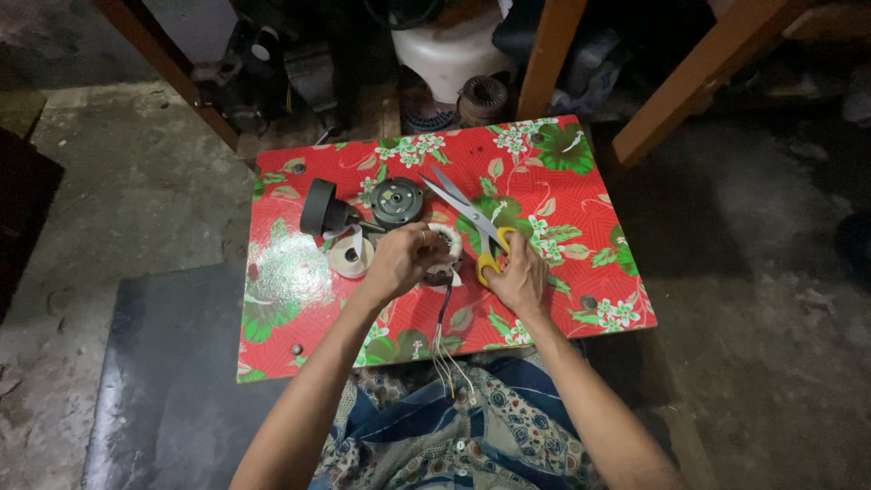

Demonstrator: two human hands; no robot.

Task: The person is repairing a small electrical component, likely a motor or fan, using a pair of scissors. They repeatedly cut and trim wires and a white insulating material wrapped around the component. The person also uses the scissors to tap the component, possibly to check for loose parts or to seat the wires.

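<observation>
Both forearms were bare, no sleeves in view up to the frame edge. Left hand (399, 260) wore a thin ring on one finger, probably metal, too small to be sure. Right hand (519, 275) showed no ring or band on the parts visible. No gloves, no watch, no wrist straps on either arm. Garment (472, 426) over lap and lower body was patterned cloth: dark blue ground, cream panels with small floral and dotted print, some red-brown specks. A row of small pale buttons ran down its middle.
</observation>
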